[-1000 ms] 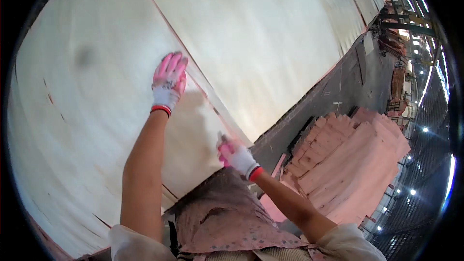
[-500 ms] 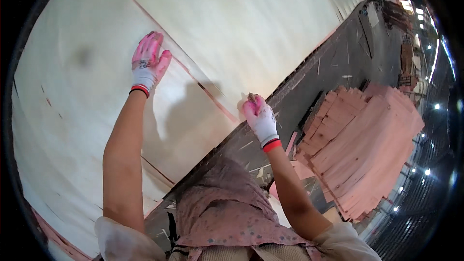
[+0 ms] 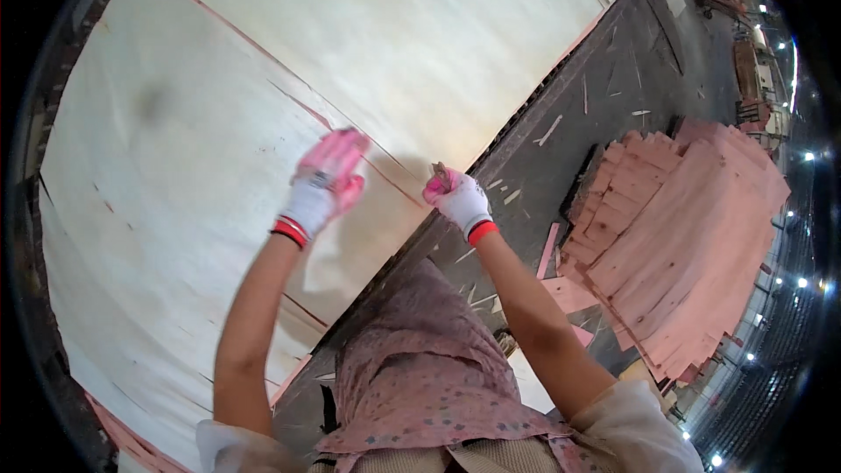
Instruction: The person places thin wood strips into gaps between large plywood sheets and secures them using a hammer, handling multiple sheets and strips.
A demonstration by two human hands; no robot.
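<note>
Pale veneer sheets [image 3: 201, 158] lie spread beneath my hands, with a narrow reddish seam [image 3: 245, 33] running diagonally between them. My left hand [image 3: 328, 177], in a white glove with a pink-stained palm and fingers, is over the sheet beside the seam. Its fingers are stretched out and slightly blurred; whether it touches the surface I cannot tell. By the sheets' near right edge is my right hand [image 3: 459, 200], gloved alike and closed. Something small and brownish shows at its fingertips, too small to name.
Right of the sheets' dark edge, a grey floor [image 3: 604, 114] carries scattered wood slivers [image 3: 549, 130]. A stack of pinkish veneer pieces [image 3: 683, 245] with ragged edges lies at the right. A patterned pink apron [image 3: 420, 359] covers my front, close to the sheets' edge.
My left hand has moved right and nearer to me, along the seam toward my right hand. My right hand stays closed near the edge, shifted slightly left. The view has shifted a little.
</note>
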